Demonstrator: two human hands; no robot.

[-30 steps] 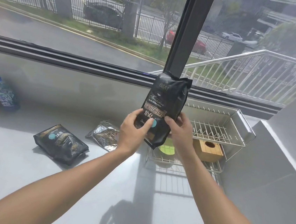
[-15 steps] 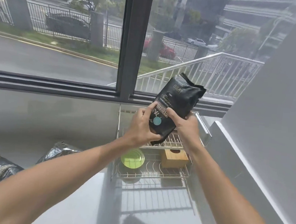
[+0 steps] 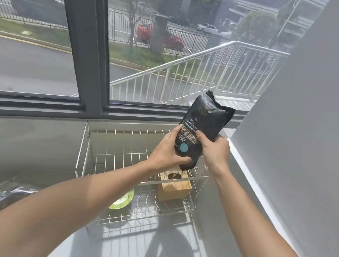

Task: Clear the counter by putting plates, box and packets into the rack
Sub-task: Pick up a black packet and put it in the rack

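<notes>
Both hands, left hand (image 3: 167,151) and right hand (image 3: 214,152), clamp a black packet (image 3: 203,124) upright over the rack's (image 3: 83,146) upper shelf. Below sit a plate (image 3: 122,202) and wooden box (image 3: 176,186). Placing looks underway; next, lower it onto the wires, leaning against the back.

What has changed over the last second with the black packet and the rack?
The black packet, gripped by the left hand and right hand throughout, has been carried rightward from above the counter to over the upper shelf of the rack, not yet set down. The green plate and wooden box stay on the lower shelf; the silver packet stays on the counter.
</notes>
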